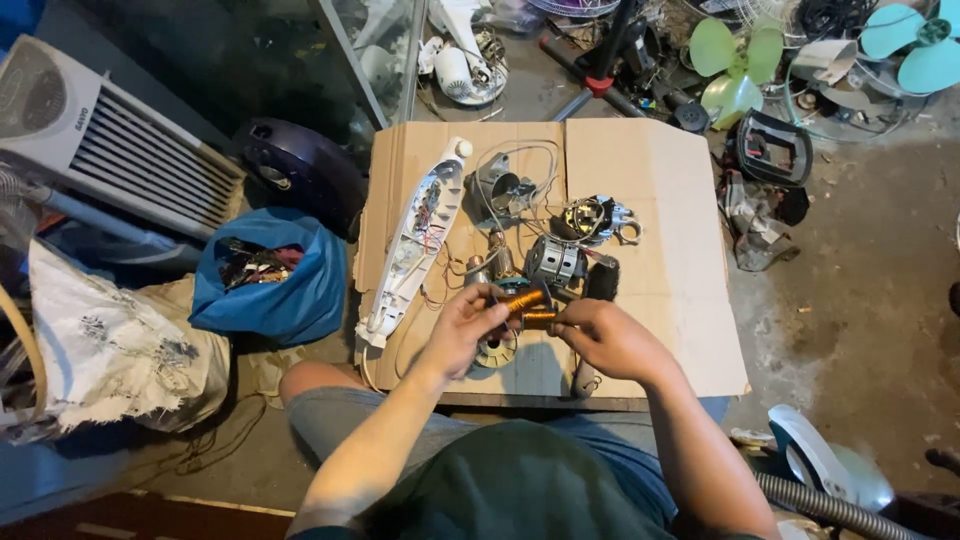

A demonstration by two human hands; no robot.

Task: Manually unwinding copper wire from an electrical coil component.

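Both hands, left hand (462,325) and right hand (600,335), grasping copper coil (525,305) over cardboard sheet (660,250), cluttered concrete floor (860,270)

Blue bag (268,285), white fan housing (415,240), green fan blades (735,62)

Flattened cardboard (670,250) on the floor (860,300) carries a white housing (415,245); motor parts (555,262).

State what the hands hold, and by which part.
Both hands, left and right, hold a copper-wound coil, one at each end.
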